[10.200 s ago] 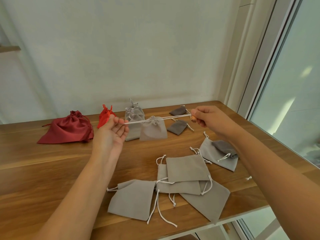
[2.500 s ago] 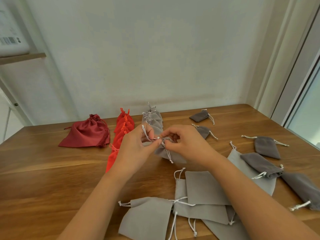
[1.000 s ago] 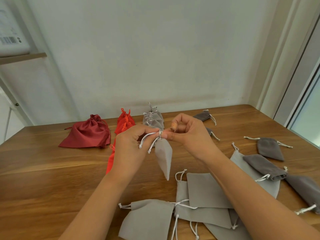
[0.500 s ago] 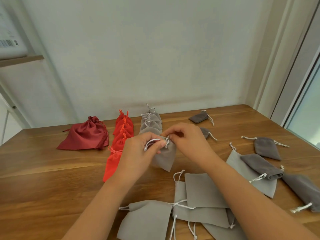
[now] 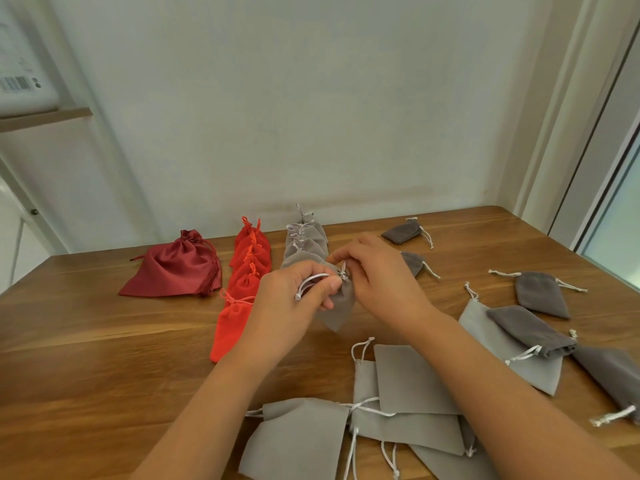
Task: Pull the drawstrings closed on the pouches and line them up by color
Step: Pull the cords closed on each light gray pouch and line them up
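A small light grey pouch [image 5: 338, 306] hangs between my hands just above the table, its neck gathered. My left hand [image 5: 294, 306] pinches its white drawstring [image 5: 309, 283] between thumb and fingers. My right hand [image 5: 377, 275] pinches the cord at the pouch's neck. Behind them runs a row of closed light grey pouches [image 5: 306, 242], and to its left a row of closed bright red pouches [image 5: 247, 268]. A larger dark red pouch [image 5: 176, 270] lies further left.
Several flat open light grey pouches [image 5: 408, 389] overlap near the table's front edge. Dark grey pouches [image 5: 540, 294] lie scattered on the right, two more [image 5: 403, 232] at the back. The wooden table [image 5: 86, 358] meets a white wall; a window frame stands right.
The light grey pouch has come down from mid-air to just above the table at the near end of the grey row. Both hands keep hold of its drawstring.
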`<state>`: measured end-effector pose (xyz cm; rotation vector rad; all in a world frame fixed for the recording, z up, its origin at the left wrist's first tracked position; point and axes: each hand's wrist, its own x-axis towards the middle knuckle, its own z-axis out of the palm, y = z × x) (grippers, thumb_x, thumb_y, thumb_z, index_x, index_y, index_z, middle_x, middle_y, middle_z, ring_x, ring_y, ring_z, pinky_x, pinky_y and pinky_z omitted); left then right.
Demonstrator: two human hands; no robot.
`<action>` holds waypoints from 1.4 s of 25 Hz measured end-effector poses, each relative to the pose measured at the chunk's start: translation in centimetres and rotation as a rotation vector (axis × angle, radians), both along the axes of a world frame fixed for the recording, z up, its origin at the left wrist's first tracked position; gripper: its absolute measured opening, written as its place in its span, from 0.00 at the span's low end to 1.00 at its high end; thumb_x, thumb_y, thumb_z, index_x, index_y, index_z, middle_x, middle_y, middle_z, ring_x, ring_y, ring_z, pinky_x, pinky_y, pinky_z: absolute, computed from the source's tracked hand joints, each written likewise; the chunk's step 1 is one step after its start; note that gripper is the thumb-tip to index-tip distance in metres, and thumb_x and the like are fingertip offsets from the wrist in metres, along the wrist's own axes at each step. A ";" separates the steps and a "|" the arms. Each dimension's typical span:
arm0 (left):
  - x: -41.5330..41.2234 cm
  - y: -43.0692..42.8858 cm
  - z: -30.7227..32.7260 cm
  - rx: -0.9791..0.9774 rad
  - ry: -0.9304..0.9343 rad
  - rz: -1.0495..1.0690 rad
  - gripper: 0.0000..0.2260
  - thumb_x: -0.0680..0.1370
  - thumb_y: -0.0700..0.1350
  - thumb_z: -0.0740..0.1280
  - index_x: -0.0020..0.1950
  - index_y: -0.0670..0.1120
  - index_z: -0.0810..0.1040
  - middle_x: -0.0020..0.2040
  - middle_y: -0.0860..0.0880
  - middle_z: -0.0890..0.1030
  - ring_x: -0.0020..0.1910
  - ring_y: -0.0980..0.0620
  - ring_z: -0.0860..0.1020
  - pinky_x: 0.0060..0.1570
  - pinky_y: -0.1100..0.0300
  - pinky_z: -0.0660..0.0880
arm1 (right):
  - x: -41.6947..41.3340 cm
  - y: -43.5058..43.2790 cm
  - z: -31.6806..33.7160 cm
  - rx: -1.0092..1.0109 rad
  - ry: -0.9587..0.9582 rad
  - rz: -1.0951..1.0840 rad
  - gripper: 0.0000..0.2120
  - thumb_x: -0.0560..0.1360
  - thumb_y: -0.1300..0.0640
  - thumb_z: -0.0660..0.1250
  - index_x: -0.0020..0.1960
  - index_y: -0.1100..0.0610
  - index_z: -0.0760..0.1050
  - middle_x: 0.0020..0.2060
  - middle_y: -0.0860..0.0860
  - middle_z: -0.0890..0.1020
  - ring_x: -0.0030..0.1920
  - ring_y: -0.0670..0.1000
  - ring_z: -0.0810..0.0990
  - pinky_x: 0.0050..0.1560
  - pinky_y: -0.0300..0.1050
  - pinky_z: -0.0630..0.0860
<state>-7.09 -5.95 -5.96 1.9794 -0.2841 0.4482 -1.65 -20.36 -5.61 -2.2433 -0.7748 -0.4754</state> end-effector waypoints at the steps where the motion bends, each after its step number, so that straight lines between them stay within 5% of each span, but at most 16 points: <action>1: -0.1 0.1 0.0 0.024 -0.011 0.003 0.07 0.76 0.41 0.69 0.41 0.52 0.81 0.32 0.52 0.81 0.31 0.59 0.79 0.37 0.65 0.76 | 0.0 -0.1 0.0 0.056 0.053 -0.012 0.10 0.78 0.64 0.61 0.53 0.56 0.80 0.48 0.50 0.77 0.48 0.45 0.74 0.48 0.34 0.68; 6: 0.0 0.3 -0.1 0.108 -0.056 0.003 0.04 0.76 0.42 0.69 0.43 0.50 0.80 0.32 0.54 0.81 0.34 0.60 0.79 0.39 0.68 0.75 | 0.5 0.1 0.0 0.640 0.741 0.082 0.08 0.78 0.64 0.62 0.44 0.56 0.78 0.39 0.51 0.81 0.43 0.50 0.78 0.48 0.44 0.75; 8: 0.0 0.3 0.1 0.169 -0.137 0.024 0.04 0.76 0.41 0.68 0.44 0.49 0.79 0.33 0.57 0.79 0.35 0.61 0.78 0.39 0.72 0.71 | 0.4 0.4 0.0 0.724 0.845 0.104 0.09 0.78 0.64 0.62 0.42 0.57 0.77 0.38 0.52 0.80 0.41 0.50 0.77 0.46 0.44 0.75; 12: 0.1 0.4 0.4 -0.079 -0.099 0.092 0.04 0.77 0.41 0.68 0.42 0.48 0.77 0.31 0.57 0.78 0.29 0.60 0.74 0.32 0.68 0.71 | 0.3 0.6 -0.4 0.374 0.464 0.001 0.05 0.77 0.58 0.65 0.43 0.52 0.75 0.42 0.51 0.80 0.43 0.50 0.78 0.46 0.45 0.77; 15: 0.3 0.3 0.6 -0.354 0.030 0.086 0.05 0.77 0.42 0.67 0.44 0.41 0.80 0.27 0.52 0.76 0.24 0.55 0.69 0.28 0.67 0.68 | 0.0 1.0 -0.9 0.300 0.350 0.032 0.03 0.77 0.57 0.66 0.44 0.55 0.75 0.43 0.54 0.79 0.42 0.54 0.77 0.45 0.51 0.77; 21: 0.7 0.9 1.1 -0.724 0.348 0.062 0.09 0.69 0.43 0.71 0.29 0.45 0.82 0.29 0.48 0.75 0.22 0.60 0.68 0.22 0.70 0.67 | -0.4 1.1 -1.0 0.216 0.142 0.074 0.02 0.76 0.60 0.66 0.44 0.55 0.75 0.41 0.48 0.76 0.41 0.44 0.74 0.40 0.32 0.70; 26: 0.8 2.2 1.3 -0.575 0.576 0.015 0.10 0.69 0.46 0.70 0.30 0.43 0.80 0.25 0.51 0.74 0.21 0.60 0.69 0.22 0.70 0.69 | -0.6 1.2 -1.4 0.114 -0.103 0.183 0.02 0.74 0.60 0.65 0.46 0.56 0.75 0.51 0.47 0.78 0.48 0.38 0.71 0.50 0.29 0.67; 28: 0.6 2.8 1.6 -0.460 0.619 -0.047 0.11 0.73 0.45 0.68 0.33 0.41 0.79 0.27 0.50 0.73 0.23 0.60 0.68 0.24 0.70 0.68 | -0.8 1.3 -1.5 0.081 -0.083 0.224 0.02 0.76 0.60 0.63 0.48 0.55 0.73 0.54 0.49 0.79 0.49 0.42 0.74 0.50 0.35 0.72; 31: 0.5 3.5 1.8 -0.338 0.661 -0.105 0.13 0.78 0.41 0.65 0.34 0.41 0.78 0.28 0.49 0.72 0.24 0.58 0.67 0.25 0.68 0.67 | -1.4 1.5 -1.6 0.007 -0.027 0.263 0.03 0.79 0.60 0.60 0.51 0.54 0.70 0.51 0.53 0.80 0.47 0.51 0.78 0.44 0.52 0.76; 35: 0.3 3.6 1.8 -0.250 0.665 -0.152 0.10 0.79 0.37 0.63 0.40 0.36 0.79 0.30 0.47 0.72 0.25 0.58 0.67 0.27 0.67 0.66 | -1.5 1.3 -1.1 -0.065 -0.044 0.268 0.03 0.80 0.60 0.58 0.51 0.56 0.69 0.38 0.51 0.78 0.35 0.50 0.75 0.36 0.51 0.73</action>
